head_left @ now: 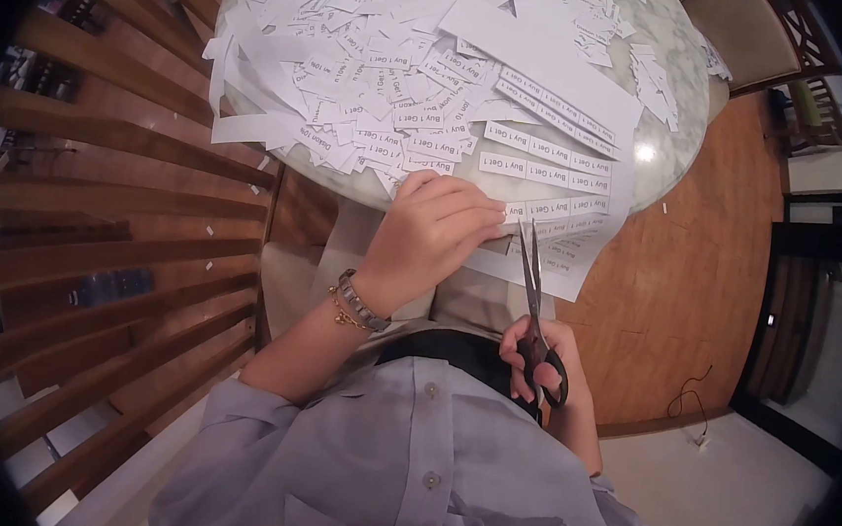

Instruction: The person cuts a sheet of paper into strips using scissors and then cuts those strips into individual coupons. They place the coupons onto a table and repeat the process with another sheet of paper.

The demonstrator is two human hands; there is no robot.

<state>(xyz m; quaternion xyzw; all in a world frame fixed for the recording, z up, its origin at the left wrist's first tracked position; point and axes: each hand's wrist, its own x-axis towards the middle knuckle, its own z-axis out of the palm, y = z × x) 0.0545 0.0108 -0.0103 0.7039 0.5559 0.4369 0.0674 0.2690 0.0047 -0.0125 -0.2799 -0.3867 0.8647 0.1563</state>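
My left hand pinches the left end of a printed paper strip at the near edge of the round table. The strip reads "Buy 1 Get 1" several times over. My right hand is closed round the black handles of a pair of scissors. Their blades point up at the strip, slightly parted, with the tips beside my left fingertips. Beyond the strip lie more uncut strips. A heap of small cut slips spreads over the table past my left hand.
The marble-look table has a rounded edge close to my body. Larger white sheets lie across it, and one sheet hangs over the near edge. Wooden slats stand on the left. A chair is at the far right.
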